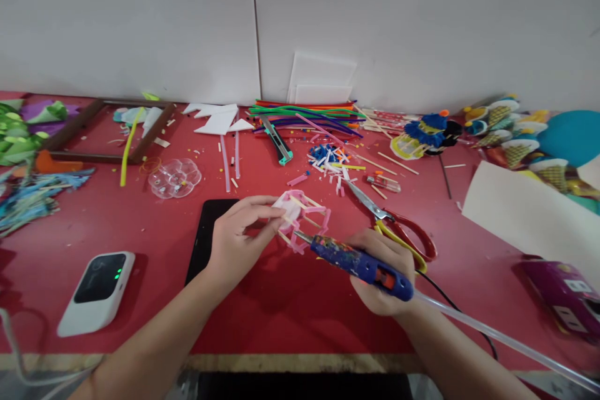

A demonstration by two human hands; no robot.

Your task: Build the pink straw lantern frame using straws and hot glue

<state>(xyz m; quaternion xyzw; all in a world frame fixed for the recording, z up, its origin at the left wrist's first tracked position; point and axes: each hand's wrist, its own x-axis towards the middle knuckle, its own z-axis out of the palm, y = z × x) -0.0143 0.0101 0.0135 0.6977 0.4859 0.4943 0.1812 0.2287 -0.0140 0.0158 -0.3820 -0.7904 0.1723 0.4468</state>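
Between the thumb and fingers of my left hand is a small pink-and-white craft frame, built from pink strips and thin wooden sticks around a white disc. My right hand is wrapped round a blue glue gun smeared with paint-like marks. Its metal nozzle touches or nearly touches the lower part of the frame; I cannot tell which. From the gun's rear a long clear glue stick runs to the lower right. Scissors with red and yellow handles lie just beyond my right hand.
A black phone lies beside my left forearm, with a white device further left. Behind are a box cutter, pipe cleaners, cut bits and a clear flower-shaped tray. A purple power socket sits at right.
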